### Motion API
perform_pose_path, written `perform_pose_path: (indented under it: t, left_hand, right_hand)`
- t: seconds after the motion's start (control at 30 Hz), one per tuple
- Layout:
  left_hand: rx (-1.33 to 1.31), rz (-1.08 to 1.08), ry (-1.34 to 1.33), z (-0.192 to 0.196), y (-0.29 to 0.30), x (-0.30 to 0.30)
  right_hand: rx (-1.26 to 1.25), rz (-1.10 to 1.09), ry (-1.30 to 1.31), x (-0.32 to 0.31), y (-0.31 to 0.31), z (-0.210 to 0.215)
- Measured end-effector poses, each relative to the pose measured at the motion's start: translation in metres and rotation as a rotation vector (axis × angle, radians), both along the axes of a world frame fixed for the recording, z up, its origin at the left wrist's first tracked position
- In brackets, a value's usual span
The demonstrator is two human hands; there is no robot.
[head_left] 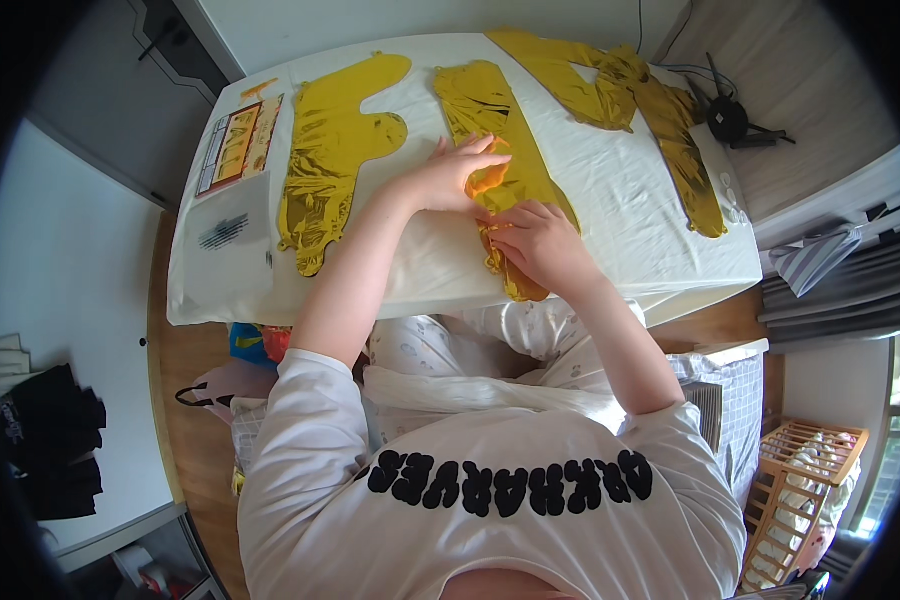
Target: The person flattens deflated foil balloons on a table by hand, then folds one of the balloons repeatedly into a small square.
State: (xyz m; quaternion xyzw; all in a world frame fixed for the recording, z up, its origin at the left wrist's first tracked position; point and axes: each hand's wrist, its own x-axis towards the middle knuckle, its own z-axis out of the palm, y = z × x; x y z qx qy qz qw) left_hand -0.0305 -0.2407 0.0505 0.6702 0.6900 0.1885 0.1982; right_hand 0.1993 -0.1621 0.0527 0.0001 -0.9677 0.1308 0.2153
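Head view: white-covered table point(635, 210); middle gold foil piece point(515, 165) lies on it between the two hands and the far edge, its near end reaching the near edge; left hand point(455, 180) rests over its left side, fingers spread, thumb apart from them; right hand point(542, 242) just beside, fingers bunched together and clamped on the crumpled near part of the same foil.

Around: F-shaped gold foil piece point(335, 150) flat to the left, well apart from the middle one; more gold foil point(580, 85) at far right, running down toward the right edge; printed card point(238, 145) and a translucent sheet point(232, 245) with a dark patch on the left end; small orange item point(258, 90) behind the card; black stand point(728, 120) with splayed legs beside the right foil, cables point(705, 72) behind it; striped cloth point(818, 258) and grey curtain point(840, 315) off to the right; wooden slatted frame point(800, 480) lower right; dark clothes point(55, 440) lower left; bags point(255, 342) by the near left edge, partly under the table.

Hard to see: hands hide part of the middle foil, including the spot under the right fingertips; orange patch point(488, 178) inside the left hand, cannot tell if separate or reflection; far-right foil overlaps, one piece or two unclear; dark fisheye rim cuts off the corners.
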Motion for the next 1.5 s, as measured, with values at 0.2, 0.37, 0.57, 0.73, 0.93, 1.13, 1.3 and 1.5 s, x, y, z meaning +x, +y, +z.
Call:
perform_pose_path:
  t: [0.2, 0.37, 0.57, 0.73, 0.93, 1.13, 1.3, 1.5]
  left_hand:
    - [-0.006, 0.0, -0.046, -0.004, 0.001, -0.003]
    - [-0.043, 0.035, -0.053, -0.01, 0.002, -0.006]
    - [-0.044, 0.023, -0.074, -0.006, 0.002, -0.003]
    - [-0.044, 0.021, -0.064, -0.003, 0.001, -0.004]
    - [-0.063, 0.033, -0.048, 0.001, 0.004, 0.0]
    - [-0.055, 0.032, -0.057, -0.005, 0.003, -0.003]
    - [-0.055, 0.027, -0.027, -0.002, 0.001, -0.002]
    - [-0.036, 0.03, -0.069, -0.002, 0.001, -0.003]
  right_hand:
    - [0.145, 0.065, 0.032, 0.006, 0.005, -0.007]
    - [0.185, 0.071, 0.02, 0.009, 0.001, -0.001]
    - [0.195, 0.083, -0.01, 0.015, -0.007, -0.001]
    - [-0.063, 0.085, -0.016, 0.014, -0.008, 0.007]
    - [-0.201, 0.096, -0.091, 0.003, 0.008, 0.0]
    - [-0.212, 0.046, 0.048, -0.001, 0.001, -0.011]
    - [-0.192, 0.009, 0.005, -0.001, 0.0, -0.007]
    - [-0.228, 0.006, -0.048, 0.001, 0.005, -0.008]
